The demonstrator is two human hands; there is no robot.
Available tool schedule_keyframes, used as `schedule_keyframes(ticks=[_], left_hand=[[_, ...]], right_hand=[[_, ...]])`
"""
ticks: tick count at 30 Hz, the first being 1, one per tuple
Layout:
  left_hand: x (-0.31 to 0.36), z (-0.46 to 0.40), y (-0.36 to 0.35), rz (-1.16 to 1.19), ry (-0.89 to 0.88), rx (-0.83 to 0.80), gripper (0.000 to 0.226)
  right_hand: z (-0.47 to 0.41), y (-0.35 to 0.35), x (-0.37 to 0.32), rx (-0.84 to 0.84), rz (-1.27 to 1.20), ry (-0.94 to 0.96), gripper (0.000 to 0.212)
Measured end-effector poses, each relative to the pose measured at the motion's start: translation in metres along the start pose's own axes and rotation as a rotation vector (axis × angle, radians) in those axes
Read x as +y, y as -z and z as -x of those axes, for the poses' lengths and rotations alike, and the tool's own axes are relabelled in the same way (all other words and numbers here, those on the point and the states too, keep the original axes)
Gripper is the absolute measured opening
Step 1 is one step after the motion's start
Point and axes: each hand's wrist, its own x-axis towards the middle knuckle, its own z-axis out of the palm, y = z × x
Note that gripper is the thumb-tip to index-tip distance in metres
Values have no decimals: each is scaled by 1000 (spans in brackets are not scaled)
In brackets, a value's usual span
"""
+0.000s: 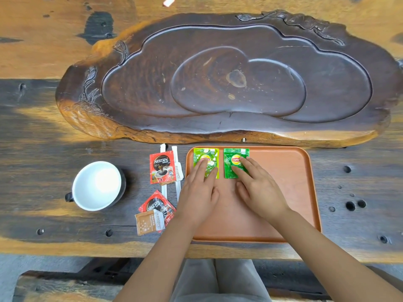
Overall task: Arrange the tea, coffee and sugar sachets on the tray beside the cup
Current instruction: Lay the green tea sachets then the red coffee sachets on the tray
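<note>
On the tray point(283, 192), each flat, open grip presses one tea sachet: left hand point(197, 192), right hand point(259, 190)

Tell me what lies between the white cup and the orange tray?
Head view: between cup and tray lie two red coffee sachets, white sugar sticks, a brown sachet.

Two green square tea sachets point(220, 163) are lying side by side on the orange rectangular plastic tray point(283, 192); red coffee sachets point(161, 166) are lying left of it, the white ceramic cup point(97, 185) farther left.
</note>
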Motion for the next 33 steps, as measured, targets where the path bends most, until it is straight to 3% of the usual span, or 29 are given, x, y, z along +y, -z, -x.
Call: schedule_keyframes(ticks=[9, 14, 16, 22, 26, 33], left_hand=[[6, 1, 10, 72, 0, 46, 50], [-3, 36, 50, 269, 176, 250, 45], [-20, 60, 61, 243, 218, 302, 43], [-60, 110, 55, 34, 284, 153, 51], [-59, 101, 39, -83, 248, 51, 54], [-61, 90, 32, -69, 263, 120, 45]], right_hand=[[1, 6, -2, -29, -49, -14, 48], [-6, 15, -27, 147, -137, 44, 38], [-14, 10, -47, 159, -124, 124, 38], [-53, -15, -104, -6, -47, 323, 56], [-76, -23, -122, -101, -17, 363, 52], [-85, -30, -124, -84, 67, 445, 46]])
